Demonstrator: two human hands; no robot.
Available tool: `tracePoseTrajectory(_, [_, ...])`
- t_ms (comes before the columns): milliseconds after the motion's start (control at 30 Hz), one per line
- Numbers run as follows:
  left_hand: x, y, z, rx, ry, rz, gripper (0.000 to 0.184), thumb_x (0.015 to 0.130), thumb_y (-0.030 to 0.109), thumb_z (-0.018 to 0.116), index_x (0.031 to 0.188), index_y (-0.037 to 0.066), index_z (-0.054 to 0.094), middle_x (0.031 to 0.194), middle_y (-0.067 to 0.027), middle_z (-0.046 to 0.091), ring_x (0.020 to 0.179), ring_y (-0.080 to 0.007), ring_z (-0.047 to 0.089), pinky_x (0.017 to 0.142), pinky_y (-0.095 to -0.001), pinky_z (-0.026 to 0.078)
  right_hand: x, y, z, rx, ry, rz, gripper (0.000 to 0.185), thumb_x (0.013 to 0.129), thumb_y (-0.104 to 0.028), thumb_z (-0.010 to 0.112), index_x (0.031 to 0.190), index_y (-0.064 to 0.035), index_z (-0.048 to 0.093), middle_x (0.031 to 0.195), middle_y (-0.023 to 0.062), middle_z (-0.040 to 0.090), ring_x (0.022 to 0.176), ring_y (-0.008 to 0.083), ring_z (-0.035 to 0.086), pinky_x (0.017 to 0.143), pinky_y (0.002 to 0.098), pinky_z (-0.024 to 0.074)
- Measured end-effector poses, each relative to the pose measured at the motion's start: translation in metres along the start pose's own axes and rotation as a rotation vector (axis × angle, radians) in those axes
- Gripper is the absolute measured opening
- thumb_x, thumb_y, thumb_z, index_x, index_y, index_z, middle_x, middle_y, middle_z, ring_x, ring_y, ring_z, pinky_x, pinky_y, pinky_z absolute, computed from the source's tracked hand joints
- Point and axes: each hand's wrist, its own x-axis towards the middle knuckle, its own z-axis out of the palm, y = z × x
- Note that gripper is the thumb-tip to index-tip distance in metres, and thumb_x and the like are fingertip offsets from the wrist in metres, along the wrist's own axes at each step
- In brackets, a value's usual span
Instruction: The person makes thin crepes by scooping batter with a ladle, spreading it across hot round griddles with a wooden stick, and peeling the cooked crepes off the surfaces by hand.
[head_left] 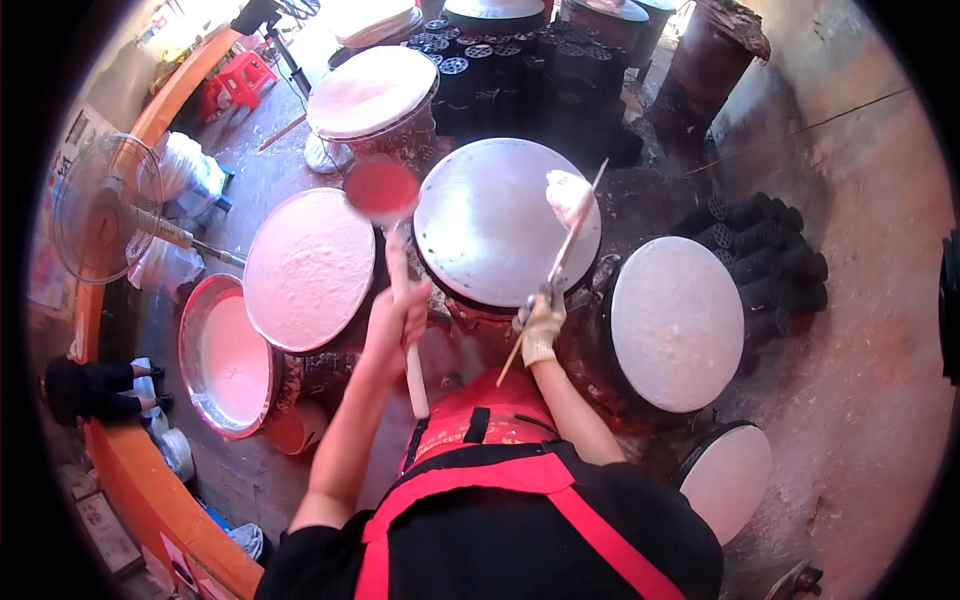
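Observation:
My left hand is wrapped round the pale handle of a ladle. The ladle's red head is smeared by motion, over the left edge of a round metal griddle. A thin glove covers my right hand, which grips a long flat stick slanting across the griddle's right side. Beside the stick's far end is a white, doughy clump; whether it sticks to the stick or rests on the griddle, I cannot tell. The griddle's surface is otherwise shiny and bare.
White, batter-like layers cover the left griddle, right griddle and far-left griddle. A basin of pale liquid stands at left. Black perforated coal cylinders are piled right and behind. A fan stands at far left.

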Motion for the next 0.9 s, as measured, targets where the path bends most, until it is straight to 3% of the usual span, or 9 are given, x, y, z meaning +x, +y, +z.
tracePoseTrajectory(133, [-0.042, -0.031, -0.053, -0.307, 0.019, -0.083, 0.021, 0.091, 0.014, 0.055, 0.073, 0.008, 0.046, 0.049, 0.0082, 0.029, 0.035, -0.0031, 0.027, 0.032, -0.0198, 0.021, 0.053, 0.004, 0.056, -0.065, -0.036, 0.000, 0.040, 0.093, -0.026, 0.054, 0.131, -0.0288, 0.045, 0.058, -0.0029, 0.042, 0.037, 0.0089, 0.039, 0.030, 0.0267, 0.0309])
tracePoseTrajectory(233, [-0.056, -0.041, -0.082, -0.333, 0.023, -0.045, 0.023, 0.090, 0.016, 0.051, 0.069, 0.010, 0.043, 0.046, 0.0077, 0.027, 0.034, -0.0047, 0.026, 0.032, -0.0214, 0.022, 0.082, -0.008, 0.074, -0.406, -0.058, 0.038, 0.041, 0.091, -0.028, 0.056, 0.131, -0.0264, 0.047, 0.058, -0.0028, 0.042, 0.036, 0.0088, 0.037, 0.031, 0.0260, 0.0283])
tracePoseTrajectory(367, [-0.065, -0.039, -0.115, -0.367, 0.067, -0.023, 0.035, 0.091, 0.020, 0.050, 0.058, 0.015, 0.038, 0.043, 0.0064, 0.026, 0.032, -0.0065, 0.025, 0.031, -0.0225, 0.023, 0.039, -0.060, 0.049, -0.383, -0.333, 0.135, 0.033, 0.092, -0.026, 0.055, 0.124, -0.0304, 0.055, 0.058, -0.0032, 0.043, 0.038, 0.0072, 0.033, 0.032, 0.0244, 0.0266])
tracePoseTrajectory(433, [-0.067, -0.038, -0.131, -0.422, 0.062, -0.037, 0.039, 0.090, 0.022, 0.051, 0.055, 0.016, 0.036, 0.042, 0.0056, 0.026, 0.032, -0.0071, 0.026, 0.032, -0.0231, 0.023, 0.028, -0.048, 0.009, -0.182, -0.281, 0.138, 0.034, 0.092, -0.026, 0.055, 0.126, -0.0307, 0.054, 0.058, -0.0036, 0.042, 0.038, 0.0065, 0.033, 0.032, 0.0243, 0.0260])
tracePoseTrajectory(467, [-0.065, -0.041, -0.136, -0.424, 0.060, -0.033, 0.040, 0.091, 0.022, 0.051, 0.054, 0.016, 0.036, 0.042, 0.0055, 0.026, 0.032, -0.0074, 0.026, 0.032, -0.0232, 0.023, 0.027, -0.040, -0.003, -0.197, -0.139, 0.108, 0.037, 0.090, -0.027, 0.057, 0.127, -0.0294, 0.053, 0.057, -0.0024, 0.041, 0.035, 0.0084, 0.033, 0.031, 0.0247, 0.0226])
tracePoseTrajectory(533, [-0.068, -0.044, -0.147, -0.425, 0.058, -0.032, 0.041, 0.091, 0.023, 0.051, 0.053, 0.017, 0.036, 0.041, 0.0054, 0.025, 0.032, -0.0080, 0.026, 0.033, -0.0234, 0.024, 0.022, -0.022, -0.017, -0.246, 0.016, -0.087, 0.037, 0.092, -0.022, 0.054, 0.128, -0.0293, 0.052, 0.058, -0.0029, 0.041, 0.035, 0.0084, 0.034, 0.030, 0.0250, 0.0248])
tracePoseTrajectory(667, [-0.072, -0.049, -0.138, -0.354, 0.247, -0.046, 0.026, 0.090, 0.022, 0.055, 0.068, 0.014, 0.044, 0.049, 0.0055, 0.032, 0.037, -0.0065, 0.031, 0.036, -0.0217, 0.025, 0.058, -0.004, -0.002, -0.420, -0.158, -0.166, 0.039, 0.093, -0.016, 0.051, 0.129, -0.0300, 0.051, 0.059, -0.0049, 0.040, 0.036, 0.0075, 0.033, 0.031, 0.0251, 0.0284])
tracePoseTrajectory(767, [-0.075, -0.051, -0.128, -0.304, 0.265, -0.025, 0.022, 0.092, 0.022, 0.055, 0.074, 0.013, 0.045, 0.055, 0.0067, 0.035, 0.040, -0.0050, 0.032, 0.038, -0.0215, 0.026, 0.080, -0.006, 0.048, -0.469, -0.197, -0.161, 0.038, 0.092, -0.016, 0.052, 0.129, -0.0263, 0.053, 0.057, -0.0047, 0.040, 0.036, 0.0069, 0.034, 0.031, 0.0251, 0.0299])
tracePoseTrajectory(900, [-0.075, -0.067, -0.114, -0.377, 0.368, -0.017, 0.026, 0.089, 0.022, 0.057, 0.069, 0.014, 0.042, 0.051, 0.0045, 0.033, 0.038, -0.0062, 0.031, 0.037, -0.0214, 0.025, 0.072, -0.030, 0.088, -0.640, -0.314, -0.117, 0.039, 0.092, -0.016, 0.051, 0.130, -0.0175, 0.051, 0.055, -0.0032, 0.041, 0.036, 0.0078, 0.035, 0.032, 0.0253, 0.0290])
